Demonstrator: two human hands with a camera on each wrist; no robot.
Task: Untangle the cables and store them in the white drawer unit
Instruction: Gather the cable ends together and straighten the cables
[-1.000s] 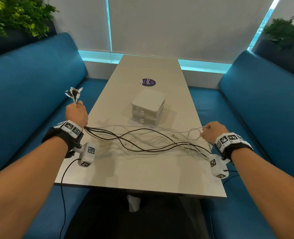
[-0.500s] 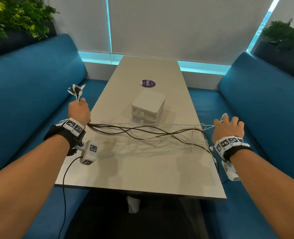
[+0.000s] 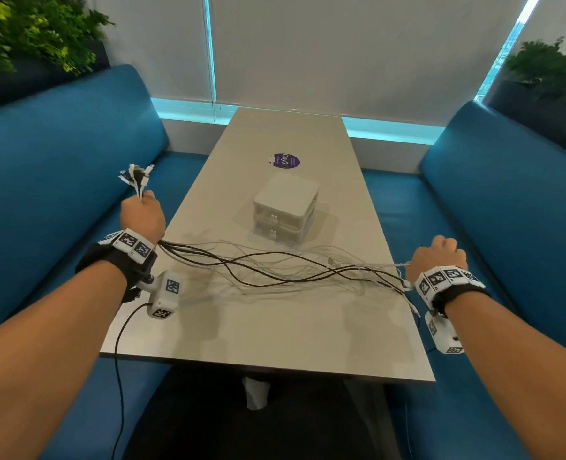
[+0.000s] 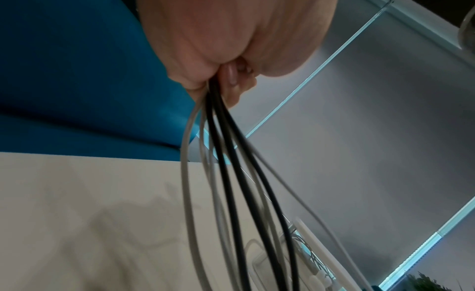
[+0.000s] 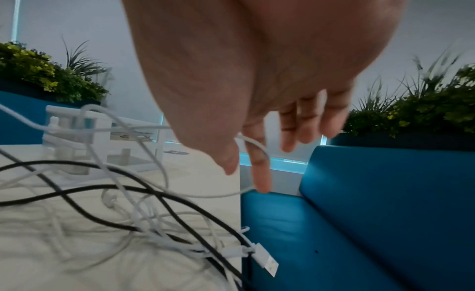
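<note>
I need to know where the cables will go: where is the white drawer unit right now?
In the head view the white drawer unit stands mid-table, just beyond the stretched cables, nearer than the purple sticker, between the two hands.

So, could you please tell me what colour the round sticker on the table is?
The round sticker is purple with light lettering, clearest in the head view.

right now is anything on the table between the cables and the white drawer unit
Nothing visible: bare table separates the cables from the white drawer unit, but both its drawers look closed.
</note>
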